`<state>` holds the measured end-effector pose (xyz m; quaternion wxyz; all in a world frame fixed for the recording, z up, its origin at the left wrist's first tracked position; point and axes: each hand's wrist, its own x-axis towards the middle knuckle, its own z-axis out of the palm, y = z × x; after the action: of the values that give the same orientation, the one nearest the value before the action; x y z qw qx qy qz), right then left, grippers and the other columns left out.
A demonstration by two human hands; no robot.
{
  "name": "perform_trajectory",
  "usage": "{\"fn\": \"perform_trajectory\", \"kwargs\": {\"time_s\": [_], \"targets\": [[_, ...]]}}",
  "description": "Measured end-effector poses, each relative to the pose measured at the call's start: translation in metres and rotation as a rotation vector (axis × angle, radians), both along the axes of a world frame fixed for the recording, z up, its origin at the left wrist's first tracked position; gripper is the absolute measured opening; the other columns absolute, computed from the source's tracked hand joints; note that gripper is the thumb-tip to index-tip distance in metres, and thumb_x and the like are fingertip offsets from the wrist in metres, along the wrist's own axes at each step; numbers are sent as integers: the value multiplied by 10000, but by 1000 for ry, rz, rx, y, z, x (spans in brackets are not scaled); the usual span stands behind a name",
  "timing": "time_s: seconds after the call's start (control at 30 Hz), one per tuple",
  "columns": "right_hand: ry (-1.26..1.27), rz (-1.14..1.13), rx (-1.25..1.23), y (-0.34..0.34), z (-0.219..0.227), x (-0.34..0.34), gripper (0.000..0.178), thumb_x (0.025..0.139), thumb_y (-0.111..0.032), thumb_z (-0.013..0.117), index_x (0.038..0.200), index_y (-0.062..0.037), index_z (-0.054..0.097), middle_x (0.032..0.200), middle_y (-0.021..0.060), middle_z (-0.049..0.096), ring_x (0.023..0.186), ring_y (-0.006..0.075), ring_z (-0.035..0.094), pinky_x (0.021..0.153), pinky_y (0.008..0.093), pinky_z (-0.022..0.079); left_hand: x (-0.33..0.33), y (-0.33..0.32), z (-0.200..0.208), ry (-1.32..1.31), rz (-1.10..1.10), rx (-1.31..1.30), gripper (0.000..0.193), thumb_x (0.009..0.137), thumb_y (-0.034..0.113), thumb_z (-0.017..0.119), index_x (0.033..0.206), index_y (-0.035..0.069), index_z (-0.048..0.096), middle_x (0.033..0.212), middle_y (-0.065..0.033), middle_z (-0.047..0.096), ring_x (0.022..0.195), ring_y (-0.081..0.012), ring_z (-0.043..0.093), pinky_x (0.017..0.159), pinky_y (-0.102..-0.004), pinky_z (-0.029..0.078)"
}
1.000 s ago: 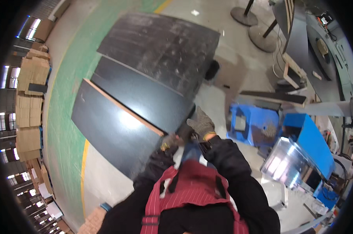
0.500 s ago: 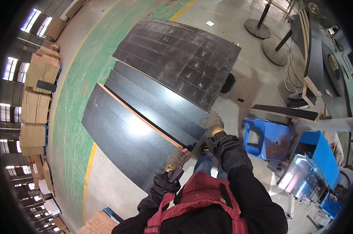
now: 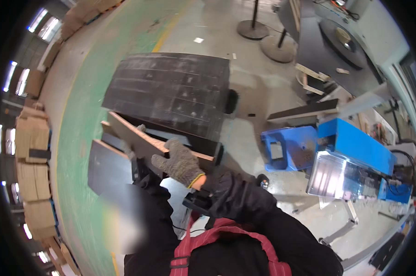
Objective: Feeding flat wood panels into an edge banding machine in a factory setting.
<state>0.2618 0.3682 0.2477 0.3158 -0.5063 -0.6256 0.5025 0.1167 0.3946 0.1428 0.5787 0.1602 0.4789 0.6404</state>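
A long dark board (image 3: 146,146) with a raw tan chipboard edge stands tilted up on its long side, above the low stacks of dark panels. My left hand (image 3: 130,151), in a grey knit glove, grips it toward its left part; what look like fingertips show over the far side, while the sleeve hides much of the hand. My right hand (image 3: 182,164), gloved alike, holds the board's upper edge right of the middle, fingers over the edge and thumb on the near face. Behind stands a stack of dusty black panels (image 3: 171,87); at the near left lies a smooth dark panel (image 3: 107,168).
A blue plastic bin (image 3: 288,147) and a blue machine with a shiny metal plate (image 3: 339,175) stand at the right. Round stand bases (image 3: 278,49) and a loose dark strip (image 3: 304,110) are beyond. Stacked tan boards (image 3: 33,179) line the far left.
Both hands have moved left, from the near ends of the panels to the raised board. The board has been tipped up from the stack. My view has shifted and turned.
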Motion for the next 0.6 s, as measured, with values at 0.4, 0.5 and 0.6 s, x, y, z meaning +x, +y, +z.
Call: {"fn": "perform_trajectory", "kwargs": {"time_s": [0.4, 0.5, 0.6], "targets": [[214, -665, 126, -95, 74, 338, 375, 588, -177, 669, 901, -8, 550, 805, 46, 566, 718, 173, 543, 657, 285, 452, 39, -51, 47, 409, 251, 402, 538, 891, 463, 355, 1144, 2, 470, 1006, -144, 570, 927, -229, 519, 873, -346, 389], [361, -1021, 95, -159, 69, 433, 259, 827, -247, 600, 940, -22, 546, 798, 42, 562, 764, 118, 549, 698, 253, 451, 1, -74, 37, 56, 157, 219, 576, 818, 495, 474, 1094, -10, 507, 994, -151, 570, 933, -243, 527, 852, -362, 408], [281, -1366, -47, -227, -4, 502, 255, 826, -236, 591, 987, -40, 570, 856, 64, 598, 813, 133, 563, 760, 272, 452, 26, -89, 40, -207, 41, 54, 551, 814, 435, 512, 1119, -22, 474, 1031, -188, 557, 972, -280, 531, 849, -398, 433]]}}
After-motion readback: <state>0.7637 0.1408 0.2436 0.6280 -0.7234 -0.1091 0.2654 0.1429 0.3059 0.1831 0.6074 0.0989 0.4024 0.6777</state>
